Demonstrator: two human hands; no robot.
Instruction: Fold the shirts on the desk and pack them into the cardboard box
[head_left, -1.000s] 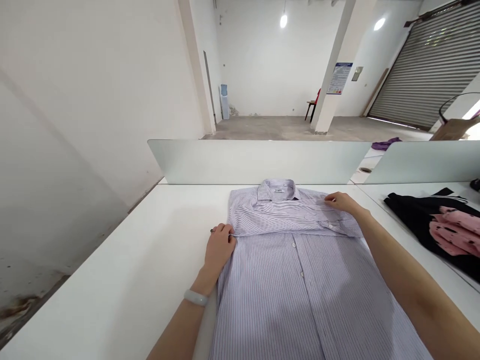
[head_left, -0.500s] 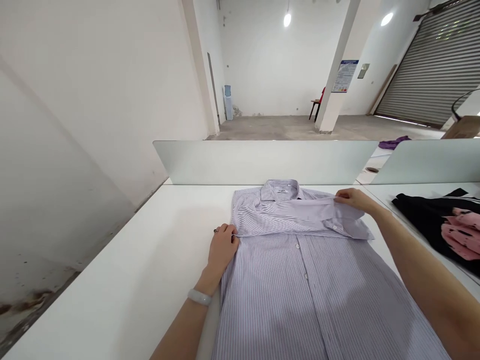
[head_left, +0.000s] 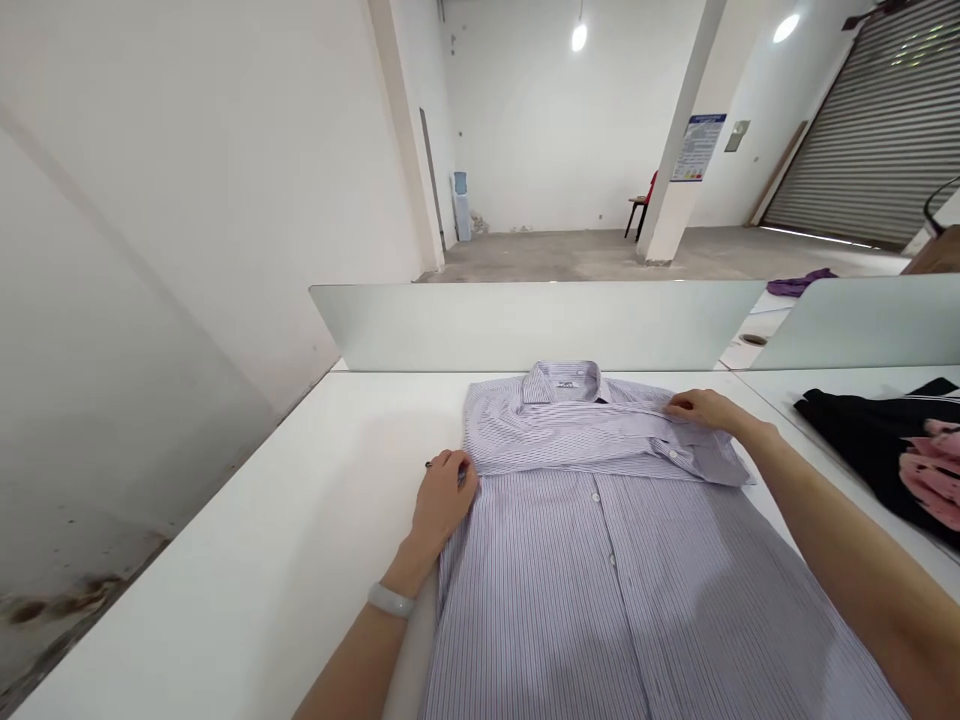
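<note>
A striped button-up shirt (head_left: 540, 580) lies front up on the white table, its collar (head_left: 564, 382) toward the glass panel. One sleeve (head_left: 577, 435) is laid across the chest, with the cuff and its button at the right. My left hand (head_left: 448, 488), a ring on one finger and a pale bangle at the wrist, has curled fingers pinching the shirt's left edge by the fold. On the right, my right hand (head_left: 703, 410) pinches the upper edge of the sleeve near the cuff. The shirt's hem runs out of view at the bottom.
A frosted glass panel (head_left: 540, 325) borders the table's far edge. To the right lies a black garment with a pink print (head_left: 885, 440). Purple cloth (head_left: 801, 283) and a roll of tape (head_left: 752, 340) are by the panel gap. The left wall (head_left: 187, 250) stands beside the table (head_left: 330, 540).
My right hand has lowered slightly, and the sleeve's upper edge now lies flatter across the chest. My left hand stays at the shirt's left edge. The view has shifted a little.
</note>
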